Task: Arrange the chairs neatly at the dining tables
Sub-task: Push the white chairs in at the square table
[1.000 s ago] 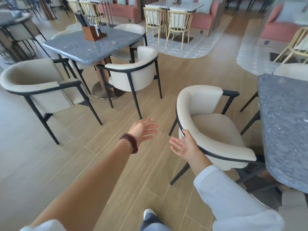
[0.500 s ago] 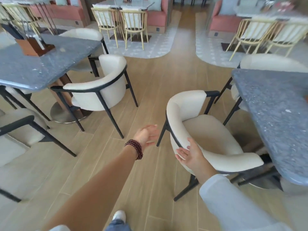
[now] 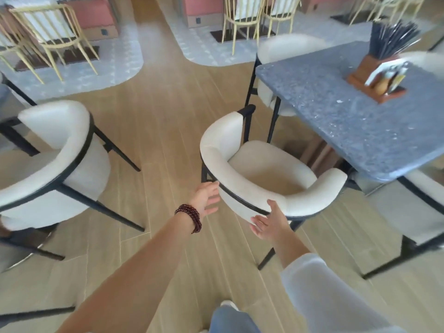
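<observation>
A cream armchair (image 3: 264, 174) with a black frame stands pulled out from the grey stone dining table (image 3: 341, 111), its curved back toward me. My left hand (image 3: 206, 197), with a dark bead bracelet on the wrist, reaches the left side of the chair back with straight fingers. My right hand (image 3: 270, 221) lies flat against the outside of the chair back, lower right, fingers spread. Neither hand grips the chair.
A second cream armchair (image 3: 60, 164) stands at the left, another (image 3: 283, 51) at the table's far side, one more (image 3: 427, 207) at the right. A wooden cutlery holder (image 3: 377, 75) sits on the table. Yellow chairs (image 3: 242, 18) stand on tiled areas behind. Wooden floor lies between.
The view has swung right, bringing the table and its holder into view. Both hands have come up to the chair back, the left one now at its left side.
</observation>
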Demonstrator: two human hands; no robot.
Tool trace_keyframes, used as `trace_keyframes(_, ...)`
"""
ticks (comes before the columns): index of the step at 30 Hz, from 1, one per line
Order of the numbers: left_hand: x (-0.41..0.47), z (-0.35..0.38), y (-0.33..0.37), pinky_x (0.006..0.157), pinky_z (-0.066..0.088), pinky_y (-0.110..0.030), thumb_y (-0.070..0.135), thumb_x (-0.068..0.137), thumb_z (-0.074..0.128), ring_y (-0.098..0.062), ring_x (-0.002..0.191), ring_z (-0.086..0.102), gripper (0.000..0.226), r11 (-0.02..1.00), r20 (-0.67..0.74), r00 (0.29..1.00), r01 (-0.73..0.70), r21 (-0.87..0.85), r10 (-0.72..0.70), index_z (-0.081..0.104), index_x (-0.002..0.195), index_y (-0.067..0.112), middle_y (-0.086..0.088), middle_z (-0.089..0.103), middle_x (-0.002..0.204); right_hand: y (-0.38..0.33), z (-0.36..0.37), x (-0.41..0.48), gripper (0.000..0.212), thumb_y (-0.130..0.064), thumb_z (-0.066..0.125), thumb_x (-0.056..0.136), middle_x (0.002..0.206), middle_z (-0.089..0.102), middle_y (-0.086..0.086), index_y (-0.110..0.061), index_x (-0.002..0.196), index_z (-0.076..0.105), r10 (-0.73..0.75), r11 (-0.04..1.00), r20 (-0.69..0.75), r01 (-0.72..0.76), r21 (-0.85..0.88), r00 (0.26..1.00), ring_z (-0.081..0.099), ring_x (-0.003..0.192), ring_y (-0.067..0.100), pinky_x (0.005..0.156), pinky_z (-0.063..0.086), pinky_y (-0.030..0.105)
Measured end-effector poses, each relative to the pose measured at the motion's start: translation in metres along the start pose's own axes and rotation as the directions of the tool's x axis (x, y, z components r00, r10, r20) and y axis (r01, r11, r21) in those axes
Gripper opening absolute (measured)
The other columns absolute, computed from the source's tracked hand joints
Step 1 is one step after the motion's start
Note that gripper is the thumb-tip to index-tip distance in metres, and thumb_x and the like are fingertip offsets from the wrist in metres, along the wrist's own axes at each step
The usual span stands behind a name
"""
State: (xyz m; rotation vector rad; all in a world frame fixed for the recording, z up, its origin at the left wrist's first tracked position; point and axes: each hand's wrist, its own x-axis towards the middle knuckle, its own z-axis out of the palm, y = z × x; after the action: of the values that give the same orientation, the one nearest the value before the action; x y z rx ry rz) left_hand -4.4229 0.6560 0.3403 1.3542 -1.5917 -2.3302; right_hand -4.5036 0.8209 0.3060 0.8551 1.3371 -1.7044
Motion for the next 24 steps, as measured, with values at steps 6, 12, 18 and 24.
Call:
trace_keyframes(6,0.068,0.006,0.019,0.097,0.044,-0.042,0.038,0.09,0.06,-0.024,0.126,0.046,0.06,0.996,0.008,0.998,0.066,0.059,-0.067,0.037,0.141,0.018,-0.006,0.045,0.138,-0.005,0.011,0.031,0.067,-0.038,0.068,0.087,0.137,0.048,0.019,-0.011,0.141,0.038,0.011,0.989,-0.11,0.005,0.146,0.994,0.057,0.113,0.033,0.087,0.05,0.046)
trace_keyframes(12,0.129,0.004,0.034,0.088,0.047,-0.04,0.048,0.08,0.068,-0.023,0.122,0.046,0.074,0.987,-0.057,0.993,0.107,0.123,-0.101,0.036,0.14,0.019,-0.005,0.044,0.133,-0.019,0.034,0.067,0.065,-0.041,0.07,0.084,0.136,0.045,0.019,-0.015,0.135,0.04,0.048,0.978,-0.146,-0.016,0.21,0.988,0.05,0.122,0.036,0.083,0.047,0.05)
trace_keyframes(18,0.171,-0.002,0.032,0.082,0.05,-0.041,0.047,0.077,0.07,-0.029,0.125,0.045,0.077,0.952,-0.082,0.977,0.211,0.222,-0.197,0.037,0.138,0.015,-0.009,0.043,0.137,-0.014,0.047,0.091,0.052,-0.035,0.069,0.085,0.129,0.053,0.012,-0.015,0.127,0.045,0.069,0.952,-0.18,-0.011,0.306,0.981,0.055,0.114,0.038,0.082,0.048,0.052)
trace_keyframes(24,0.197,0.005,0.022,0.065,0.057,-0.046,0.047,0.066,0.081,-0.038,0.111,0.055,0.095,0.929,-0.021,0.949,0.313,0.199,-0.315,0.031,0.141,0.015,-0.015,0.043,0.138,-0.006,0.046,0.107,0.039,-0.025,0.071,0.087,0.093,0.055,0.017,-0.004,0.109,0.048,0.012,0.947,-0.273,0.077,0.313,0.962,0.061,0.08,0.033,0.087,0.053,0.051)
